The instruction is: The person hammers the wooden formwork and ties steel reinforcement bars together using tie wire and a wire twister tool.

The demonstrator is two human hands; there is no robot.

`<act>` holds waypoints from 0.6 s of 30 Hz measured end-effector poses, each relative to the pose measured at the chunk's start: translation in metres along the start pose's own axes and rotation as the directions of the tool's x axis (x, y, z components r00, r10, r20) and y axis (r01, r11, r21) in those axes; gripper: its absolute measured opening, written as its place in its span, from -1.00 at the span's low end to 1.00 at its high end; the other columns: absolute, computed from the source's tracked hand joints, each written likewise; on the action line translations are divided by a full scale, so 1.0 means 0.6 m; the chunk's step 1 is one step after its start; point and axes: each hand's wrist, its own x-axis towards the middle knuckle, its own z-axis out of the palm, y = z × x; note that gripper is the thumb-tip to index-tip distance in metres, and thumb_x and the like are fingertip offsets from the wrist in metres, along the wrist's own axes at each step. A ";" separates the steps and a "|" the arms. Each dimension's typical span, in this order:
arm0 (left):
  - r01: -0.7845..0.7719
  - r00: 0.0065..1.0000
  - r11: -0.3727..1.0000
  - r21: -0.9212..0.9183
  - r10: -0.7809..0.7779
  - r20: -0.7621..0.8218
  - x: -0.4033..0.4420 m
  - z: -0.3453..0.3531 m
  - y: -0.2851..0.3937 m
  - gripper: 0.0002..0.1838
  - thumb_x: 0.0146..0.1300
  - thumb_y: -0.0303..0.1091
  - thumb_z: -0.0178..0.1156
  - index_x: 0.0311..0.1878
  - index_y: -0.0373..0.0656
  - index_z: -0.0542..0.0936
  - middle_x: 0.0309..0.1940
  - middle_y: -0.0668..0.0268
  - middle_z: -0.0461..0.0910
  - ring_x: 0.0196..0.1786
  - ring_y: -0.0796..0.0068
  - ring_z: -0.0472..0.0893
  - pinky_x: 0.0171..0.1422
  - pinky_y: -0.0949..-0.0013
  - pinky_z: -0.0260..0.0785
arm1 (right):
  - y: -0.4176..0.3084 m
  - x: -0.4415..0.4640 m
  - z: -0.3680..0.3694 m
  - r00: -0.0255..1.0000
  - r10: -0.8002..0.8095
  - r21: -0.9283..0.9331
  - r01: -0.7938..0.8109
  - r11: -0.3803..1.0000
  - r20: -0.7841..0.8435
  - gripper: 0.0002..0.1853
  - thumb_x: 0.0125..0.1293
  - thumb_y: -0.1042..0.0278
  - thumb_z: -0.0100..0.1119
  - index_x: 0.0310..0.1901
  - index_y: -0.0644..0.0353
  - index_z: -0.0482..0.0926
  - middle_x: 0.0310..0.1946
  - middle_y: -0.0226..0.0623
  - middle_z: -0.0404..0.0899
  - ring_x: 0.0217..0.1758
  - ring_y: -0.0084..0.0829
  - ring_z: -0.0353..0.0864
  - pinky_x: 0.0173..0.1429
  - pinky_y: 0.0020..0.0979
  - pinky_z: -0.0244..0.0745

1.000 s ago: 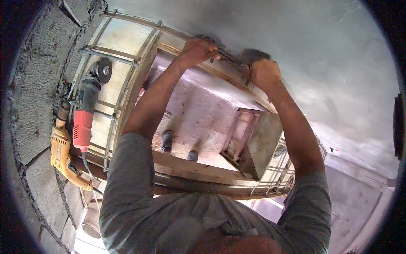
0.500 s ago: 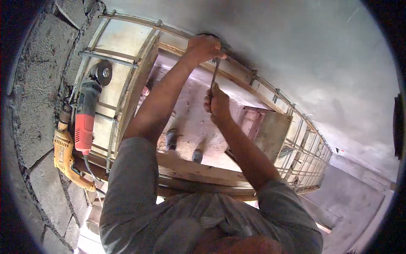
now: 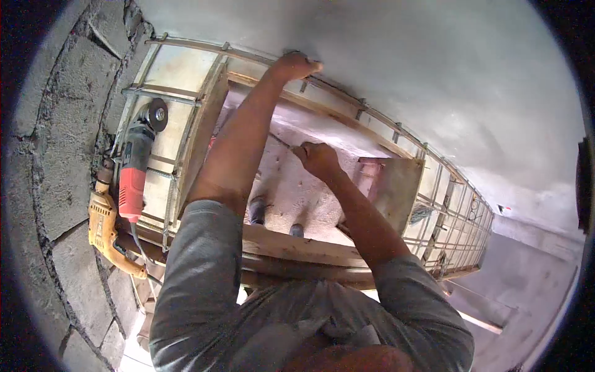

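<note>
My left hand (image 3: pixel 296 67) is at the upper long rebar (image 3: pixel 254 57) of the steel cage, next to the grey wall. Its fingers curl over the bar, partly hidden, and the thumb points right. Lower and to the right, my right hand (image 3: pixel 320 159) is closed around a thin dark metal rod (image 3: pixel 280 141). The rod points up and left from the fist, and its far end is hidden by my left forearm. Open space lies between the two hands, over the gap framed by boards.
A red and black angle grinder (image 3: pixel 132 177) and a yellow drill (image 3: pixel 106 226) hang at the left by the block wall (image 3: pixel 68 136). A wooden board (image 3: pixel 400 186) stands right of the gap. Coiled wire (image 3: pixel 423 212) sits on the rebar grid.
My right hand has swung the rod away from my left hand, lowered slightly and tilted it leftward. My left hand stays at the rebar, thumb now lifted. The view has shifted slightly.
</note>
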 end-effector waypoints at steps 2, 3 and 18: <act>0.027 0.986 0.953 0.303 0.025 -0.166 -0.003 0.012 0.004 -0.35 0.00 0.30 0.12 -0.13 -0.13 0.66 0.05 0.03 0.57 0.11 0.08 0.55 0.19 0.14 0.39 | 0.010 -0.041 -0.050 0.961 -0.148 0.082 0.133 0.988 0.233 -0.63 0.36 0.00 0.00 -0.29 0.16 0.60 -0.59 -0.09 0.55 -0.46 -0.11 0.61 -0.30 -0.19 0.54; -0.022 0.978 0.900 0.435 0.110 -0.177 -0.012 0.019 0.009 -0.33 0.00 0.30 0.11 -0.11 -0.15 0.65 0.04 0.01 0.56 0.11 0.07 0.54 0.20 0.13 0.39 | 0.025 -0.069 -0.049 0.969 -0.110 0.062 0.099 0.993 0.219 -0.63 0.36 0.00 0.00 -0.29 0.16 0.60 -0.59 -0.09 0.55 -0.46 -0.11 0.61 -0.30 -0.19 0.54; -0.098 0.841 0.688 0.719 0.443 -0.310 -0.021 0.092 -0.040 -0.41 0.17 0.19 0.16 -0.17 -0.26 0.51 -0.29 -0.03 0.63 -0.17 -0.05 0.62 -0.14 -0.02 0.43 | 0.287 -0.598 -0.173 0.382 0.901 0.949 -0.149 0.278 -0.204 -0.68 0.30 0.05 0.17 -0.43 0.14 0.48 -0.71 -0.44 0.38 -0.71 -0.57 0.34 -0.59 -0.52 0.29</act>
